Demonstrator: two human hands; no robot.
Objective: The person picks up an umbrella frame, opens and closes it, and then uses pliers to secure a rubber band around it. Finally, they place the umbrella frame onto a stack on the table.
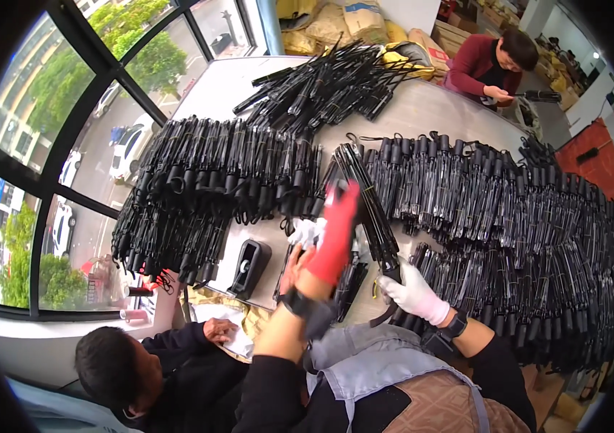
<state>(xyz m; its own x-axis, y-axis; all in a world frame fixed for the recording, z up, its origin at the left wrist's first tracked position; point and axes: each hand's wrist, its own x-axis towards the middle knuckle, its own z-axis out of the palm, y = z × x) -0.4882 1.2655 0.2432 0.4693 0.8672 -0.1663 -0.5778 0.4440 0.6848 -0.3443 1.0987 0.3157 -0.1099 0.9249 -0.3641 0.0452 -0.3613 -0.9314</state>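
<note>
A folded black umbrella frame (368,198) slants across the middle of the table, its handle end toward me. At that end my right hand (417,294), in a white glove, is closed round the frame. My left hand (336,220), in a red glove, is over the table just left of the frame's shaft. It is smeared by motion, so its fingers and anything in them cannot be made out. Beneath my left hand lies a crumpled white thing (305,232), partly hidden. A few more black frames (350,289) lie under my hands near the table edge.
Bundled umbrella frames are piled in rows at left (220,162) and right (480,195), with a loose heap (329,83) at the back. A black holder (251,267) stands front left. One person (116,368) sits to my left; another (487,65) works at the far right.
</note>
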